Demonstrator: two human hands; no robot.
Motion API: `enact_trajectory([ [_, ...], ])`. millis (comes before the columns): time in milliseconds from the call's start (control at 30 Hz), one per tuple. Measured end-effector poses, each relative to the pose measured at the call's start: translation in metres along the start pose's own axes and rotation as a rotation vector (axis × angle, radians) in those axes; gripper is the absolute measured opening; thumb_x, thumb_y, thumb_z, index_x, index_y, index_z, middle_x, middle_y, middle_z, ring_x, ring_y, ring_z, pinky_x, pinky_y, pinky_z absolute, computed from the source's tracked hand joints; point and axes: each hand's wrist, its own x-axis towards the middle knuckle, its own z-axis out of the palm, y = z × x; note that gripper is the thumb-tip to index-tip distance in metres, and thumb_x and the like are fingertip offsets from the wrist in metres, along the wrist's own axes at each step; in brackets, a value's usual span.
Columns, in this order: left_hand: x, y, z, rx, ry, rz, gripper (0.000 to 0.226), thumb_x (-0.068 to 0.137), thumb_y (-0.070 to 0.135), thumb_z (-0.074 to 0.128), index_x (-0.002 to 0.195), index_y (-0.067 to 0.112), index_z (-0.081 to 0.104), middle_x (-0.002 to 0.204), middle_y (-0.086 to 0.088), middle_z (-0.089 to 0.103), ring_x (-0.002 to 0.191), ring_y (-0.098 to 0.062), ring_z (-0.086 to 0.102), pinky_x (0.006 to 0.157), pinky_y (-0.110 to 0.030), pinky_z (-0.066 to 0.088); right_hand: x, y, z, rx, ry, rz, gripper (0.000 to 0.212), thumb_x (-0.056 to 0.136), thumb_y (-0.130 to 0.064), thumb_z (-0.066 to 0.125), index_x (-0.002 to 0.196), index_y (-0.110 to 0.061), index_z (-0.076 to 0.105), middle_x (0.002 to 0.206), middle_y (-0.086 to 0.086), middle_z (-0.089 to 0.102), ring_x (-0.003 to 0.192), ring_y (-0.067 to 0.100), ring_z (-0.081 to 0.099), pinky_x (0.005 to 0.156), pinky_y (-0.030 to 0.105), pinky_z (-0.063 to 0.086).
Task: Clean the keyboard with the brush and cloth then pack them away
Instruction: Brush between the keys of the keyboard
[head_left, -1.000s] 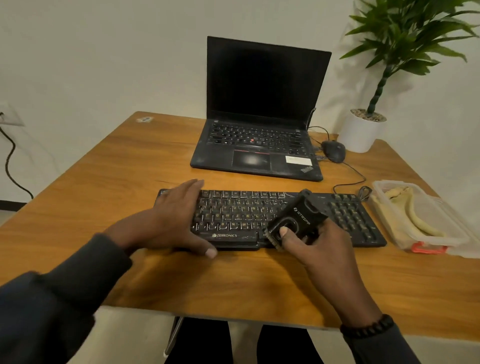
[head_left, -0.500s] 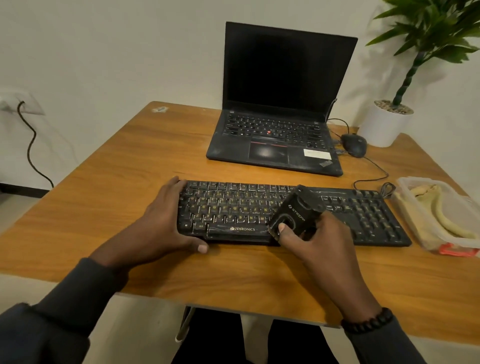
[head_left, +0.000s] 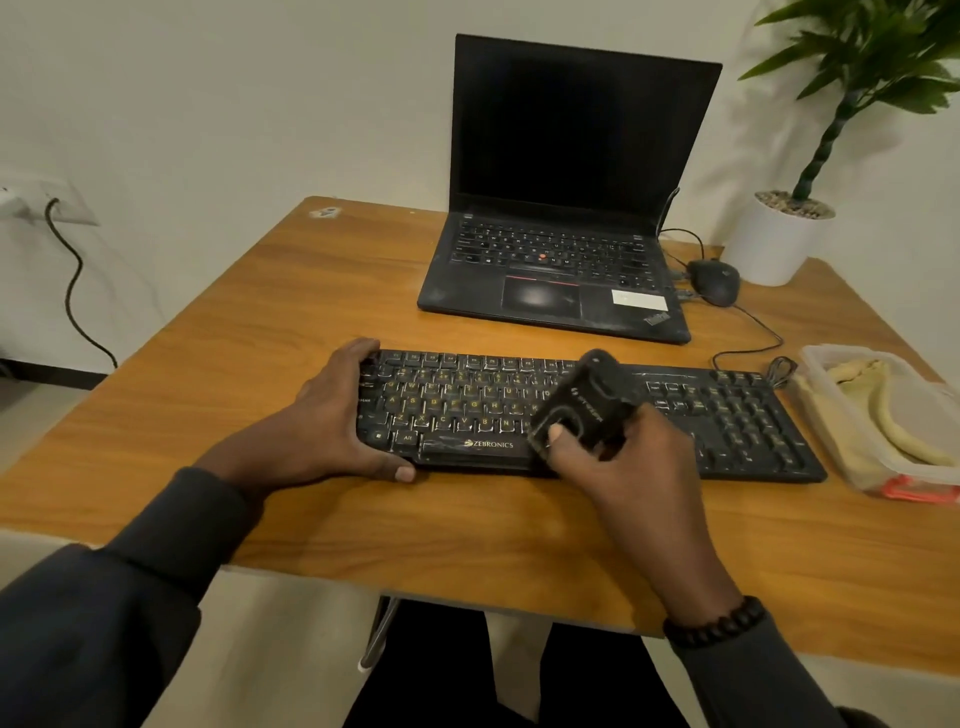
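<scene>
Two hands work on one black keyboard (head_left: 571, 415), which lies flat on a wooden desk (head_left: 260, 322) directly in front of the person. The right hand (head_left: 623, 467) curls around a dark, blocky brush (head_left: 582, 405), thumb pressed on its near face, and tilts it down onto the middle keys; the bristles are hidden beneath its body, so contact with the keys is likely but cannot be confirmed. This grip, wrist raised and forearm angled in from the near edge of the desk, probably lets the brush sweep across the rows. The left hand (head_left: 332, 421) clasps the keyboard's left end, fingers over the far corner and thumb along the near edge, apparently to keep it from sliding under the brushing. Beyond the right hand's far side, to its right, a clear plastic container (head_left: 831, 415) holds a pale yellowish cloth (head_left: 893, 421), seemingly waiting for the wiping step and for packing away. Farther from both hands stand an open laptop (head_left: 561, 208) with a dark screen, a black mouse (head_left: 717, 280) and a potted plant (head_left: 779, 228).
</scene>
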Motion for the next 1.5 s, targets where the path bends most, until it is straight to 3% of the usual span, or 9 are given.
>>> enact_trajectory([
  [100, 0.000, 0.001, 0.002, -0.008, 0.013, -0.024, 0.142, 0.041, 0.074, 0.084, 0.152, 0.037, 0.003, 0.145, 0.016, 0.022, 0.133, -0.011, 0.026, 0.114, -0.037, 0.026, -0.001, 0.008, 0.000, -0.059, 0.098, 0.013, 0.026, 0.079, -0.028, 0.076, 0.093, -0.032, 0.055, 0.087, -0.016, 0.059, 0.077, -0.009, 0.055, 0.060, 0.002, 0.040],
  [267, -0.003, 0.005, 0.002, -0.019, 0.020, -0.067, 0.146, 0.038, 0.076, 0.083, 0.153, 0.036, 0.003, 0.149, 0.011, 0.024, 0.136, -0.014, 0.027, 0.117, -0.043, 0.027, -0.011, 0.002, 0.012, -0.008, -0.029, 0.048, 0.025, 0.078, -0.030, 0.076, 0.083, -0.036, 0.052, 0.082, -0.016, 0.060, 0.074, -0.011, 0.056, 0.054, 0.005, 0.041],
  [467, -0.005, 0.009, 0.003, -0.026, 0.028, -0.068, 0.147, 0.037, 0.076, 0.084, 0.154, 0.033, 0.006, 0.149, 0.009, 0.028, 0.134, -0.014, 0.031, 0.115, -0.039, 0.029, -0.009, 0.011, 0.000, -0.035, 0.130, 0.032, 0.025, 0.079, -0.031, 0.074, 0.094, -0.034, 0.055, 0.091, -0.015, 0.060, 0.081, -0.001, 0.056, 0.060, 0.011, 0.039],
  [633, -0.006, 0.012, 0.003, -0.025, 0.029, -0.083, 0.149, 0.035, 0.076, 0.083, 0.155, 0.031, 0.006, 0.153, 0.005, 0.026, 0.130, -0.010, 0.028, 0.114, -0.038, 0.028, -0.018, 0.000, 0.022, -0.044, -0.014, -0.023, 0.028, 0.080, -0.031, 0.074, 0.096, -0.035, 0.052, 0.089, -0.017, 0.058, 0.079, -0.006, 0.053, 0.060, 0.007, 0.042],
  [833, -0.006, 0.010, 0.005, -0.023, 0.041, -0.080, 0.148, 0.034, 0.079, 0.083, 0.153, 0.032, 0.009, 0.151, 0.006, 0.030, 0.135, -0.017, 0.034, 0.116, -0.045, 0.031, -0.014, 0.005, 0.007, -0.018, 0.196, 0.048, 0.025, 0.079, -0.029, 0.075, 0.090, -0.034, 0.053, 0.089, -0.014, 0.058, 0.080, -0.001, 0.055, 0.060, 0.010, 0.041],
  [967, -0.004, 0.007, 0.005, -0.020, 0.053, -0.064, 0.148, 0.033, 0.080, 0.083, 0.152, 0.032, 0.010, 0.147, 0.009, 0.032, 0.133, -0.015, 0.036, 0.115, -0.043, 0.033, -0.020, -0.001, 0.032, -0.096, 0.077, -0.039, 0.028, 0.079, -0.028, 0.073, 0.097, -0.031, 0.052, 0.091, -0.015, 0.054, 0.081, -0.004, 0.051, 0.063, 0.004, 0.038],
  [1067, -0.004, 0.007, 0.007, -0.023, 0.059, -0.057, 0.147, 0.035, 0.079, 0.084, 0.153, 0.031, 0.010, 0.147, 0.009, 0.032, 0.132, -0.013, 0.036, 0.114, -0.039, 0.033, -0.014, -0.007, 0.032, -0.026, 0.038, 0.015, 0.026, 0.079, -0.031, 0.074, 0.091, -0.035, 0.052, 0.089, -0.016, 0.059, 0.080, -0.003, 0.055, 0.060, 0.009, 0.040],
  [1167, -0.003, 0.007, 0.007, -0.022, 0.070, -0.057, 0.149, 0.033, 0.080, 0.082, 0.153, 0.029, 0.010, 0.149, 0.007, 0.032, 0.132, -0.013, 0.036, 0.114, -0.040, 0.034, -0.007, 0.000, 0.020, -0.090, 0.149, 0.036, 0.023, 0.077, -0.032, 0.074, 0.091, -0.029, 0.056, 0.087, -0.013, 0.059, 0.078, 0.001, 0.057, 0.059, 0.013, 0.038],
  [1500, -0.001, 0.002, 0.010, -0.009, 0.098, -0.048, 0.151, 0.032, 0.084, 0.081, 0.153, 0.030, 0.010, 0.151, 0.007, 0.031, 0.137, -0.017, 0.034, 0.116, -0.045, 0.033, -0.007, -0.017, 0.071, -0.225, 0.147, -0.034, 0.029, 0.076, -0.038, 0.067, 0.099, -0.021, 0.059, 0.092, -0.006, 0.057, 0.087, 0.013, 0.055, 0.076, 0.033, 0.050],
])
